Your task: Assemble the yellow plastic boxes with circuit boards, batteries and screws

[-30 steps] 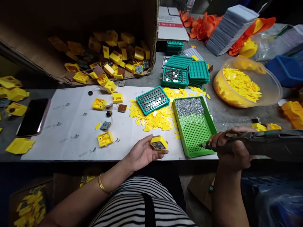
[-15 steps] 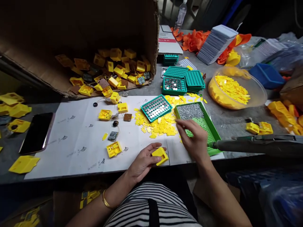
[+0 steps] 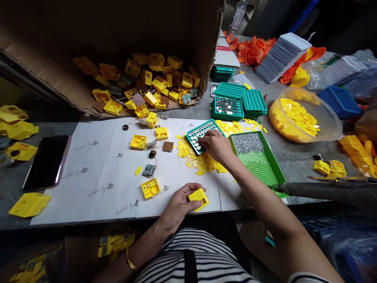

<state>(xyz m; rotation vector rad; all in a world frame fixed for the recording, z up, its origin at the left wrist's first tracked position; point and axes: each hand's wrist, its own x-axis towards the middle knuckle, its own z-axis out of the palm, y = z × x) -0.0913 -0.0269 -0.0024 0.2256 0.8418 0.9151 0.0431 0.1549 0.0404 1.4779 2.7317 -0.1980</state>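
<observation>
My left hand (image 3: 180, 202) is closed around a small yellow plastic case (image 3: 196, 195) near the table's front edge. The case has a dotted grid of holes and a square opening. Over the teal tray (image 3: 193, 148) of silver button cells (image 3: 203, 129), my right hand (image 3: 217, 146) has its fingers pinched together at the tray's lower right part. Whatever lies between those fingertips is hidden. Loose flat yellow pieces (image 3: 193, 161) spread under and around the tray. Right of them stands a green tray (image 3: 275, 167) with small metal screws (image 3: 249, 142) at its far end.
A cardboard box (image 3: 218, 23) holding yellow cases stands at the back left. Opened cases (image 3: 150, 188) with wired parts lie on the white paper (image 3: 97, 169). A phone (image 3: 47, 162) is at left, a clear bowl (image 3: 330, 122) at right. A dark rod (image 3: 318, 188) reaches in from the right.
My right hand has moved left and away from me, from beside the green tray to the button-cell tray. My left hand still holds the yellow case. The view has shifted slightly.
</observation>
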